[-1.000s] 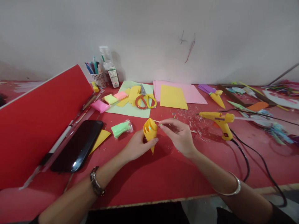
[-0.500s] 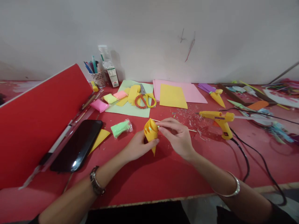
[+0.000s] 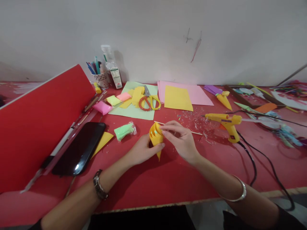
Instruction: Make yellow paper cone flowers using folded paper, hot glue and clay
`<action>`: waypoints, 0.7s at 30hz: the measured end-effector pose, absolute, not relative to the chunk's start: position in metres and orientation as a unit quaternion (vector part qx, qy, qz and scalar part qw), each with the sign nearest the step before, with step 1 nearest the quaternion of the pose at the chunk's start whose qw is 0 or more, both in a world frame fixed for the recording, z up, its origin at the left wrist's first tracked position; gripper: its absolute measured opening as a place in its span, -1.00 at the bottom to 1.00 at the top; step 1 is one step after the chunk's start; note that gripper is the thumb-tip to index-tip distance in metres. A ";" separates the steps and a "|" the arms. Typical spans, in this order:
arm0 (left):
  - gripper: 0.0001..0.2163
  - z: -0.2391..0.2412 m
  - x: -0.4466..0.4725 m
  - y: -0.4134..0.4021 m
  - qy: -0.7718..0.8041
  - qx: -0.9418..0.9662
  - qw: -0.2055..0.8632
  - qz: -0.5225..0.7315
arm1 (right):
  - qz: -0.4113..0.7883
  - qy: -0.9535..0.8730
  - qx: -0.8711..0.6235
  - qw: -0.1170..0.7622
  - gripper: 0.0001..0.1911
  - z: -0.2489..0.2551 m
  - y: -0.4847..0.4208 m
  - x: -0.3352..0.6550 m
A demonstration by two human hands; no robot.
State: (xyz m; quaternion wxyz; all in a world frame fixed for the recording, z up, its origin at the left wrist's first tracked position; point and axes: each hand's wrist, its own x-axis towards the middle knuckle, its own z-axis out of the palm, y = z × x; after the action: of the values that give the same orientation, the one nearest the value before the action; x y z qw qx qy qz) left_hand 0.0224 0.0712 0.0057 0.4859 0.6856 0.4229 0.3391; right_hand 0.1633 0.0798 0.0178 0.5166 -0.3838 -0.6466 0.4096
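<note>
My left hand [image 3: 141,150] is wrapped round a layered yellow paper cone [image 3: 156,138], its thumb across the front and the pointed tip hanging below. Small pale green bits show between the cone's layers. At the cone's upper right edge, my right hand [image 3: 180,139] has thumb and index finger pinched together; whatever lies between them is hidden. Just left of the cone lies a clear packet of green clay [image 3: 125,131]. A thin white stick [image 3: 196,133] lies on the red table, passing behind my right hand.
A yellow glue gun [image 3: 224,121] with black cable lies at right. Scissors [image 3: 149,103] rest on green paper near several clay packets. A black phone [image 3: 80,148] and a raised red board [image 3: 45,127] stand left. A purple-and-yellow paper piece [image 3: 223,99] lies at the back.
My right fingertips have closed in on the cone's rim, and the green bit seen at them before is no longer visible there. The cone has turned slightly in my left hand.
</note>
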 end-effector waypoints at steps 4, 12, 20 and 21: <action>-0.87 0.005 0.022 0.071 0.422 0.688 0.486 0.336 | 0.402 -0.651 -0.385 0.517 -0.82 0.018 0.080 0.163; -0.86 0.003 0.020 0.070 0.422 0.701 0.467 0.334 | 0.425 -0.620 -0.376 0.542 -0.95 0.017 0.081 0.161; -0.93 0.003 0.017 0.071 0.409 0.728 0.407 0.370 | 0.475 -0.608 -0.349 0.532 -0.93 0.018 0.083 0.164; -0.91 0.003 0.017 0.071 0.406 0.727 0.403 0.380 | 0.474 -0.611 -0.346 0.531 -0.94 0.018 0.083 0.164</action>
State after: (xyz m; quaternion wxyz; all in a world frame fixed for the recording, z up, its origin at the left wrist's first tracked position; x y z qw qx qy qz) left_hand 0.0169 0.0707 0.0029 0.4031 0.7270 0.4060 0.3796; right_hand 0.1640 0.0833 0.0185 0.5308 -0.3462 -0.6111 0.4743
